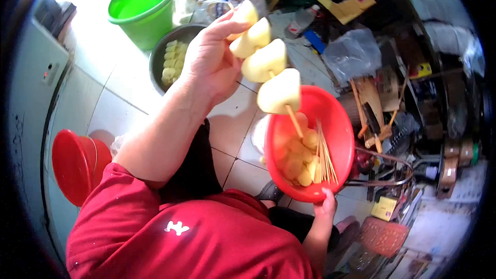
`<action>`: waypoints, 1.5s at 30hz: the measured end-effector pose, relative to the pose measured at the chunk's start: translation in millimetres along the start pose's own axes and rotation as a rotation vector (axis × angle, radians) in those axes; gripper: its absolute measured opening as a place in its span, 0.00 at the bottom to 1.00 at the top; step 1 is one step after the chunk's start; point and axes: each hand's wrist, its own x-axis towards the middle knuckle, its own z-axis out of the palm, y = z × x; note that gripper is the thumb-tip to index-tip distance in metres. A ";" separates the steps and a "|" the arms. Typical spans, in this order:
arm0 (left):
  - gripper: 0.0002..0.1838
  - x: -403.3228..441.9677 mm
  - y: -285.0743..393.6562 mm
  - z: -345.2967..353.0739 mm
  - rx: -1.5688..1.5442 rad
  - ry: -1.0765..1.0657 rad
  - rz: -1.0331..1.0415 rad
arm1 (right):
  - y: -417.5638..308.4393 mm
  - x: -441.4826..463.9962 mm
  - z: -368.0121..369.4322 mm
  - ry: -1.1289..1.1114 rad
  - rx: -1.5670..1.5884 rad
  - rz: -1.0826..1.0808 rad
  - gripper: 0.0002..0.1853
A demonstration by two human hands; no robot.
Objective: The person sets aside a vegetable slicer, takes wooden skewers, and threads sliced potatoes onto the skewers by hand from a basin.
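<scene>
My left hand is raised and closed around the top end of a skewer of potato pieces. Several thick, pale yellow pieces are spaced along the wooden stick, whose bare lower end points down over a red basin. In this basin lie cut potato pieces and a bundle of loose wooden skewers. At the basin's near rim, my right hand grips the edge, its fingers partly hidden. Behind my left wrist stands a dark basin with more skewered pieces in it.
A green bucket stands at the back left, a red bucket at the left. White floor tiles show between them. Cluttered shelves, a plastic bag, a bottle and a metal-framed stool or rack crowd the right side.
</scene>
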 end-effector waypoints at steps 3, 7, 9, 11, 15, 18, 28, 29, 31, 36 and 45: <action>0.24 5.4 9.1 -8.2 -0.020 0.028 0.094 | -11.4 -7.5 -2.1 0.092 -0.072 0.088 0.26; 0.26 2.3 13.6 -3.2 -0.143 0.050 0.127 | -10.2 -10.9 9.1 0.032 0.013 0.072 0.26; 0.28 0.2 15.7 -0.5 -0.105 0.073 0.130 | -9.9 -11.4 14.3 0.024 0.011 0.055 0.26; 0.30 1.0 15.4 -2.0 -0.088 0.082 0.139 | -11.4 -9.1 18.5 0.021 -0.007 0.071 0.26; 0.31 -7.2 12.5 2.8 -0.023 0.105 0.055 | -10.7 5.6 11.2 0.020 -0.053 0.124 0.26; 0.28 -14.4 -11.2 3.6 0.060 0.052 0.007 | -4.4 6.0 28.9 -0.034 -0.023 0.077 0.26; 0.23 -32.2 -62.4 9.8 0.311 -0.070 -0.312 | -3.8 14.7 40.9 -0.023 -0.058 0.150 0.21; 0.23 -32.9 -65.1 9.5 0.314 -0.087 -0.319 | -5.2 12.4 42.5 -0.024 -0.058 0.146 0.21; 0.23 -34.3 -72.2 8.9 0.369 -0.093 -0.316 | -3.4 15.9 45.9 -0.020 -0.069 0.128 0.21; 0.23 -33.1 -89.5 2.7 0.435 -0.078 -0.335 | 0.9 36.7 44.1 0.020 -0.116 0.142 0.22; 0.23 -32.2 -88.1 0.3 0.415 -0.063 -0.325 | 12.9 55.9 23.2 -0.223 0.155 0.057 0.38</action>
